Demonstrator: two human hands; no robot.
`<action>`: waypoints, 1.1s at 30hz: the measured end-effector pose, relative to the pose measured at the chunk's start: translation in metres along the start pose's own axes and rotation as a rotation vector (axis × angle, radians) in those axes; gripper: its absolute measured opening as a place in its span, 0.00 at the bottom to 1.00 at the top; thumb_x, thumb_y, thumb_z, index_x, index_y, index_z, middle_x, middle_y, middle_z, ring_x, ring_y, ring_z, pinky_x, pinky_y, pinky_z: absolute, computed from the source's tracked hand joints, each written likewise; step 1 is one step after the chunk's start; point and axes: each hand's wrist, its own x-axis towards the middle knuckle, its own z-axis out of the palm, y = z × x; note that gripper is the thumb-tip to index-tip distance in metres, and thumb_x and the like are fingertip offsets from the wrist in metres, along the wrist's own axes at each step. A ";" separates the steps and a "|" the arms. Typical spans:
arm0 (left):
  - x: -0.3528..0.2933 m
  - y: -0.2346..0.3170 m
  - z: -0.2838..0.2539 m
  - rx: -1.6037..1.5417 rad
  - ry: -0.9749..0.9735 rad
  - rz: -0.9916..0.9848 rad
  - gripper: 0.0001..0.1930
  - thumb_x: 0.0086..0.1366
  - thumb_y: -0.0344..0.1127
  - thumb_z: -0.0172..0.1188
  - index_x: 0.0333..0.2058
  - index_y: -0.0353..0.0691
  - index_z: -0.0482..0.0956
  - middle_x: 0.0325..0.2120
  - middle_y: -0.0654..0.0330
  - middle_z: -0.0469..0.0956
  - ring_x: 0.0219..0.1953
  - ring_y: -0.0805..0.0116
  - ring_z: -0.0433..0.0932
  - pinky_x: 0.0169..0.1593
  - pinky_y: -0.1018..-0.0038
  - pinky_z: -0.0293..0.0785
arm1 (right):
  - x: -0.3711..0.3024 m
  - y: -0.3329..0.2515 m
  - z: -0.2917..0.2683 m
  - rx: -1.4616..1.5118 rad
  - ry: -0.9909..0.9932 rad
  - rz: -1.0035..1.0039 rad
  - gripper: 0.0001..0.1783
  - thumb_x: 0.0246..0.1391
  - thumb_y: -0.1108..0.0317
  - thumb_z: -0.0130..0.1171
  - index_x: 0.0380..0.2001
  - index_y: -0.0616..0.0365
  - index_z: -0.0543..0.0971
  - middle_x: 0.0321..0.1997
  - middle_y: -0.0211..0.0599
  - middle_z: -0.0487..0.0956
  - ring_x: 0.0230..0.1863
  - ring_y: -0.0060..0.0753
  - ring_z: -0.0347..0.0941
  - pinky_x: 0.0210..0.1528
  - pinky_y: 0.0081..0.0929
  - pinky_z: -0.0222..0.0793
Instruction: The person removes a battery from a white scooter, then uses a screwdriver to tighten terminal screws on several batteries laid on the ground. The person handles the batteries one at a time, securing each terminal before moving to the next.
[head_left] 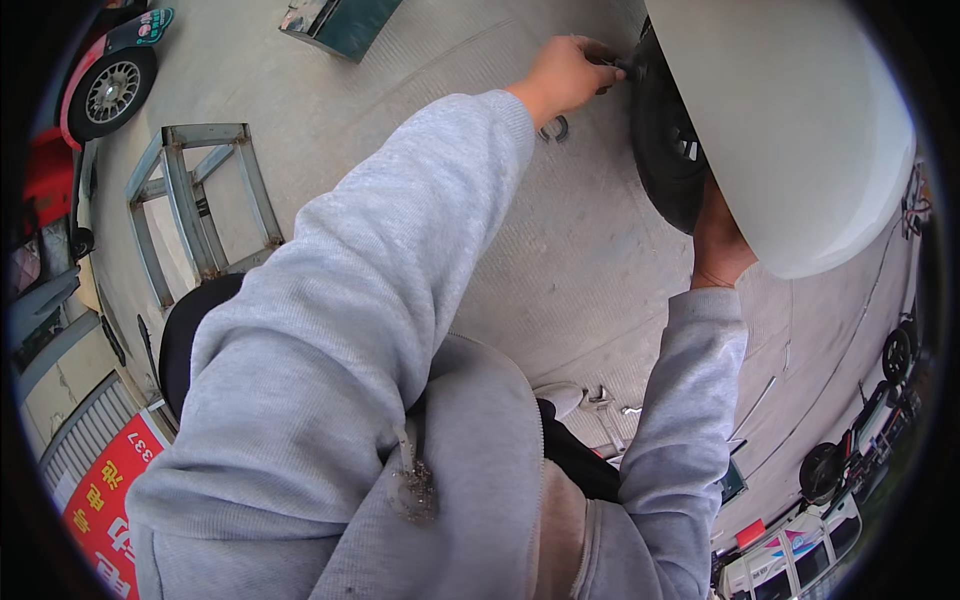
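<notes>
Here we see the wheel (663, 165) at upper right, the left hand (568, 76), fingers bent, by its edge, perhaps for steadying. The panel (790, 120) hides the right hand's (716, 228) fingers; we can tell neither grip.

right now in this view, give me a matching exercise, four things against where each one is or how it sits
1. black rubber tyre
2. bare left hand
3. grey metal frame
4. dark green box

A. cut off by the picture's top edge
B. on the pale floor, toward the picture's left
C. partly hidden by the smooth white panel
D. fingers bent, close to the tyre

Pairs: 1-C, 2-D, 3-B, 4-A
</notes>
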 end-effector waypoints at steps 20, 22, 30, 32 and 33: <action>-0.020 0.020 0.023 0.391 0.038 0.101 0.16 0.58 0.34 0.68 0.44 0.32 0.82 0.32 0.55 0.84 0.33 0.68 0.82 0.40 0.73 0.76 | -0.003 0.061 -0.015 -0.030 -0.134 0.014 0.17 0.48 0.72 0.71 0.43 0.61 0.82 0.41 0.36 0.83 0.40 0.37 0.79 0.46 0.31 0.72; -0.019 0.019 0.023 0.299 0.031 0.071 0.16 0.58 0.35 0.68 0.43 0.35 0.83 0.33 0.55 0.84 0.34 0.68 0.82 0.40 0.72 0.76 | -0.005 0.061 -0.014 -0.090 -0.137 -0.008 0.17 0.48 0.71 0.72 0.43 0.60 0.81 0.41 0.35 0.83 0.41 0.37 0.79 0.46 0.31 0.72; -0.016 0.018 0.019 0.380 -0.042 0.201 0.19 0.64 0.38 0.63 0.45 0.26 0.80 0.38 0.49 0.83 0.41 0.59 0.82 0.46 0.70 0.79 | 0.002 0.051 -0.014 0.022 -0.112 0.065 0.18 0.47 0.71 0.73 0.42 0.60 0.81 0.40 0.35 0.83 0.40 0.36 0.78 0.46 0.32 0.72; -0.013 0.018 0.015 -0.111 -0.123 0.002 0.22 0.68 0.40 0.59 0.48 0.22 0.76 0.43 0.45 0.80 0.44 0.53 0.81 0.50 0.68 0.80 | 0.004 0.047 -0.013 0.120 -0.076 0.124 0.18 0.47 0.71 0.72 0.42 0.60 0.81 0.40 0.35 0.83 0.40 0.35 0.78 0.46 0.32 0.72; -0.013 0.017 0.014 -0.223 -0.128 -0.046 0.23 0.69 0.41 0.57 0.50 0.22 0.74 0.45 0.44 0.79 0.46 0.52 0.80 0.52 0.67 0.79 | 0.004 0.046 -0.013 0.121 -0.070 0.113 0.18 0.47 0.71 0.72 0.42 0.60 0.81 0.40 0.35 0.83 0.40 0.35 0.78 0.46 0.32 0.72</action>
